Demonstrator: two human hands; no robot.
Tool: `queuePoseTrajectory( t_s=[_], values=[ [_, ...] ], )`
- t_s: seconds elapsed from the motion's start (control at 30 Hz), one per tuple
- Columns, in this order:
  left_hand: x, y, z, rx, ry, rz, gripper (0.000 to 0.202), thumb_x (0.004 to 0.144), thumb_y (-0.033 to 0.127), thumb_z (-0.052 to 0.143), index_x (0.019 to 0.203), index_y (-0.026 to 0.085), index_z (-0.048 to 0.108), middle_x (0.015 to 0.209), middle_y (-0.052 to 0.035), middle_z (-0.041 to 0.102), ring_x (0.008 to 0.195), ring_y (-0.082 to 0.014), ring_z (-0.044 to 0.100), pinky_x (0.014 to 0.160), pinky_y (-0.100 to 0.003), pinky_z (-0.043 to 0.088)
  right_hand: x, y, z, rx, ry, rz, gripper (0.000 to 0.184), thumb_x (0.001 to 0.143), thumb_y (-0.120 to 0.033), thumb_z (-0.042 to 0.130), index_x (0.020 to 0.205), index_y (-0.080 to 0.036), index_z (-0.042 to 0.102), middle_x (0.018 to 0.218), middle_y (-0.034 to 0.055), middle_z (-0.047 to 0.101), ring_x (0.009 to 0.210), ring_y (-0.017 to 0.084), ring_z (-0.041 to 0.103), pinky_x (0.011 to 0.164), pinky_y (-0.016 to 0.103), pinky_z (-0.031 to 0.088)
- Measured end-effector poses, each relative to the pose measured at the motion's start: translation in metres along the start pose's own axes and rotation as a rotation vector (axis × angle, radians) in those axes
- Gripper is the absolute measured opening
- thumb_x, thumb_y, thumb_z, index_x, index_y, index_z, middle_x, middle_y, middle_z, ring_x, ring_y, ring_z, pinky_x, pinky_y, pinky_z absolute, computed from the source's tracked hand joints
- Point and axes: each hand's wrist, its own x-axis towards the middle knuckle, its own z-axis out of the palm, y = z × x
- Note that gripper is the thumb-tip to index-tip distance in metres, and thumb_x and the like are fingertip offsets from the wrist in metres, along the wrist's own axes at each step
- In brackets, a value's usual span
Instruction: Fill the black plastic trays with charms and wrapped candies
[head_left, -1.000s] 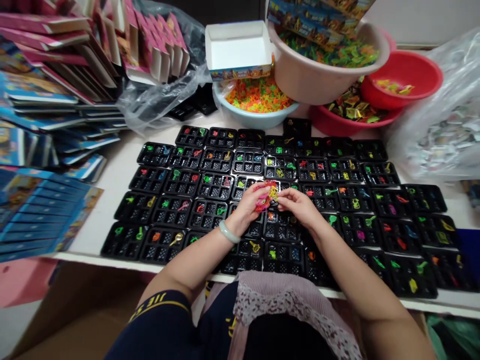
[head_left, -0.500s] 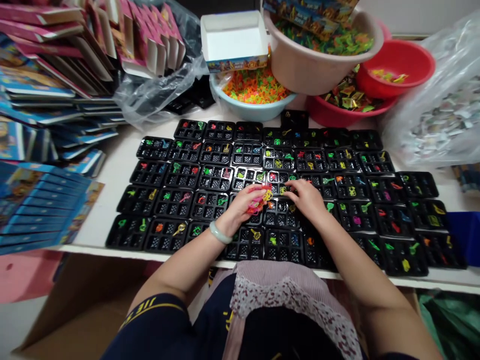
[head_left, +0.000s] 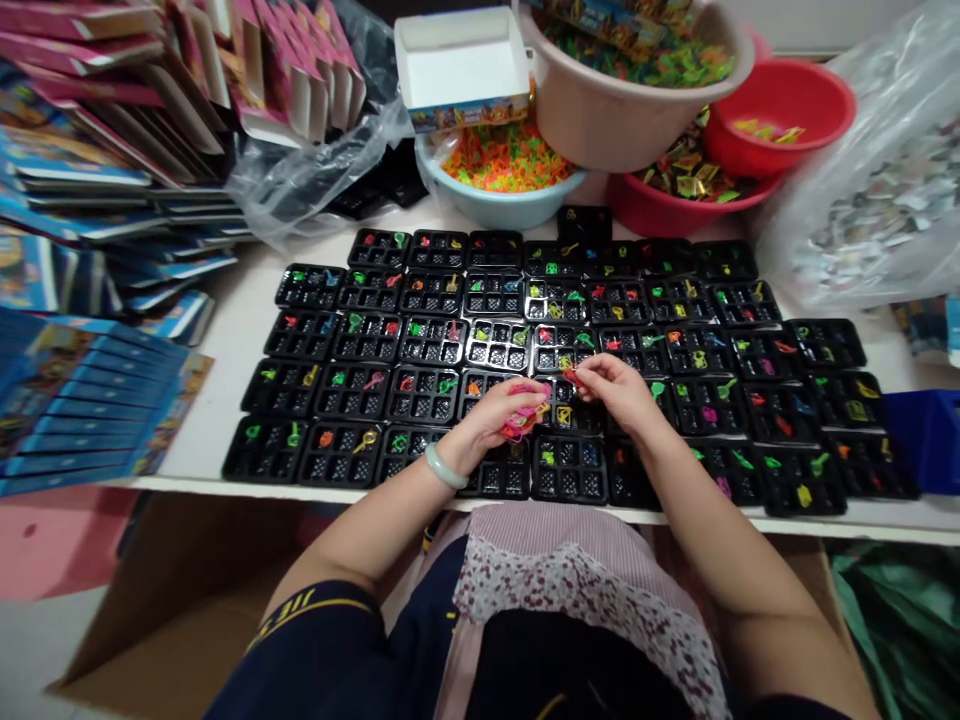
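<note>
My left hand (head_left: 499,415), with a pale bangle at its wrist, is closed around a bunch of small pink, red and yellow plastic trinkets (head_left: 523,418). Close to its right, my right hand (head_left: 615,388) pinches a small red plastic trinket (head_left: 573,377) between thumb and fingertips. Both hands hover over rows of black compartment trays (head_left: 570,487). Under the right fingertips, a tray holds a yellow trinket (head_left: 564,414). Many trays have a few bright trinkets in their upper or lower pockets. My forearms and hands hide parts of several trays.
Behind the trays stand a light blue basin (head_left: 495,208) of orange and green trinkets, a large beige tub (head_left: 637,120) and red bowls (head_left: 780,100). Blue boxes (head_left: 97,400) are stacked at left. A clear plastic bag (head_left: 877,220) sits at right, above a blue bin (head_left: 926,440).
My right hand has drawn slightly away from the tray pockets and now shows a red trinket in its pinch. My left hand keeps its bunch, shifted slightly. The whole view has shifted a little.
</note>
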Motion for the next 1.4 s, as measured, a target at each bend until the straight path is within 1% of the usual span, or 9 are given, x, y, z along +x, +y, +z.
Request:
queuePoseTrajectory(
  t_s=[0.2, 0.53, 0.6, 0.77, 0.9, 1.03, 1.2, 1.3, 1.4],
  values=[
    [-0.012, 0.001, -0.015, -0.035, 0.056, 0.021, 0.024, 0.065, 0.021, 0.073, 0.085, 0.016, 0.06, 0.066, -0.0013, 0.062, 0.05, -0.008, 0.057, 0.038, -0.015, 0.032, -0.023, 0.003, -0.015, -0.421, -0.086, -0.2, 0.013, 0.081, -0.033, 0.06, 0.075, -0.023, 0.066, 0.082, 0.0027, 0.066, 0.079, 0.018, 0.059, 0.078, 0.035, 0.045],
    [-0.03, -0.011, -0.009, 0.024, 0.027, 0.006, 0.024, 0.064, 0.02, 0.073, 0.084, 0.015, 0.06, 0.068, -0.0024, 0.065, 0.051, -0.0091, 0.059, 0.046, -0.019, 0.043, -0.069, 0.007, -0.008, -0.674, -0.564, -0.243, 0.013, 0.08, -0.019, 0.064, 0.072, -0.026, 0.071, 0.079, 0.0008, 0.065, 0.078, 0.016, 0.061, 0.074, 0.032, 0.046],
    [-0.033, -0.014, -0.009, 0.032, 0.031, 0.01, 0.024, 0.064, 0.021, 0.073, 0.083, 0.015, 0.06, 0.069, -0.0028, 0.066, 0.051, -0.0087, 0.059, 0.046, -0.018, 0.043, -0.072, 0.008, -0.004, -0.646, -0.528, -0.261, 0.008, 0.076, -0.02, 0.069, 0.077, -0.027, 0.072, 0.082, 0.0011, 0.066, 0.081, 0.018, 0.061, 0.076, 0.033, 0.046],
    [-0.044, -0.017, -0.008, 0.079, 0.033, 0.045, 0.021, 0.064, 0.019, 0.072, 0.082, 0.015, 0.062, 0.067, -0.0024, 0.066, 0.051, -0.0082, 0.058, 0.048, -0.018, 0.044, -0.064, -0.005, 0.022, -0.436, -0.242, -0.23, 0.017, 0.081, -0.033, 0.062, 0.094, -0.024, 0.067, 0.087, 0.003, 0.066, 0.075, 0.016, 0.06, 0.07, 0.032, 0.047],
    [-0.056, -0.018, -0.015, 0.068, 0.045, 0.059, 0.019, 0.065, 0.021, 0.072, 0.078, 0.016, 0.058, 0.061, 0.0006, 0.062, 0.049, -0.0079, 0.057, 0.044, -0.017, 0.041, -0.049, -0.01, 0.055, -0.206, -0.275, -0.116, 0.018, 0.077, -0.037, 0.063, 0.082, -0.02, 0.061, 0.075, 0.0013, 0.065, 0.064, 0.013, 0.058, 0.062, 0.029, 0.046],
    [-0.073, -0.02, -0.043, 0.029, 0.038, 0.051, 0.025, 0.067, 0.025, 0.073, 0.081, 0.015, 0.056, 0.071, -0.0022, 0.066, 0.048, -0.0078, 0.056, 0.039, -0.016, 0.038, -0.046, -0.004, 0.075, -0.085, -0.319, -0.023, 0.018, 0.078, -0.037, 0.059, 0.077, -0.02, 0.057, 0.067, -0.0012, 0.061, 0.057, 0.012, 0.054, 0.057, 0.026, 0.044],
    [-0.095, -0.025, -0.078, -0.075, 0.095, 0.057, 0.027, 0.066, 0.026, 0.075, 0.079, 0.014, 0.055, 0.067, -0.0004, 0.062, 0.051, -0.0083, 0.057, 0.038, -0.014, 0.036, -0.065, 0.008, 0.087, -0.395, -0.378, -0.09, 0.015, 0.08, -0.031, 0.057, 0.072, -0.02, 0.062, 0.069, 0.0, 0.062, 0.06, 0.012, 0.053, 0.058, 0.026, 0.04],
    [-0.102, -0.027, -0.083, -0.092, 0.139, 0.071, 0.027, 0.065, 0.026, 0.075, 0.079, 0.014, 0.055, 0.063, 0.0013, 0.059, 0.051, -0.0082, 0.056, 0.038, -0.014, 0.036, -0.076, 0.009, 0.092, -0.659, -0.434, -0.171, 0.009, 0.08, -0.026, 0.06, 0.077, -0.021, 0.067, 0.077, 0.0019, 0.064, 0.066, 0.014, 0.056, 0.061, 0.027, 0.04],
    [-0.102, -0.029, -0.078, -0.075, 0.162, 0.112, 0.026, 0.064, 0.025, 0.075, 0.08, 0.014, 0.057, 0.062, 0.0015, 0.059, 0.05, -0.0085, 0.056, 0.041, -0.015, 0.038, -0.079, 0.002, 0.096, -0.734, -0.371, -0.253, 0.013, 0.081, -0.025, 0.061, 0.091, -0.021, 0.068, 0.08, 0.003, 0.062, 0.069, 0.016, 0.058, 0.064, 0.029, 0.043]
  ],
)
